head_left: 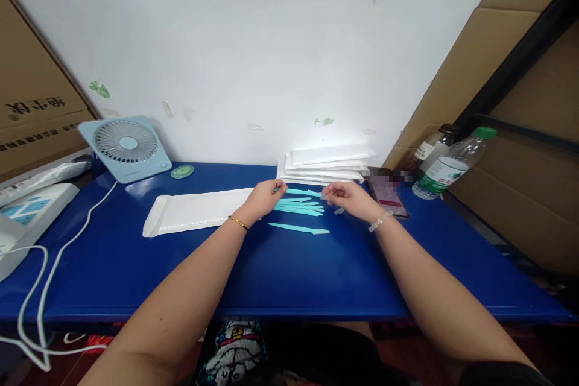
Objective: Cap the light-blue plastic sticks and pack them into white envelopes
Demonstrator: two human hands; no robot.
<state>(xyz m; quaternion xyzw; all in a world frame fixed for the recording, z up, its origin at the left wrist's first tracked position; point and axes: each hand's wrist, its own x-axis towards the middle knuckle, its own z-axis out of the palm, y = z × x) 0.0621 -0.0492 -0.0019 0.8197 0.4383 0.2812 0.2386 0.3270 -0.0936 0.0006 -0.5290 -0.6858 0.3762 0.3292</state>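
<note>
My left hand (268, 196) pinches the handle end of a teal eyebrow razor (302, 192), held just above several more of its kind. At the razor's blade end, the fingers of my right hand (340, 198) are closed on a small clear piece, perhaps a blade cap (322, 196). Below lies a bunch of teal razors (298, 207), partly hidden by my left hand. One single razor (298, 228) rests apart, nearer the front edge. Another small clear piece (339, 211) is on the table under my right hand. A white padded mailer (199, 212) extends left from beneath my left wrist.
A stack of white mailers (323, 163) stands against the wall. Right of it are a phone (387, 194) and two bottles (446, 169). A blue fan (129, 148), a green disc (183, 172) and white cables (67, 247) occupy the left of the blue table (325, 277).
</note>
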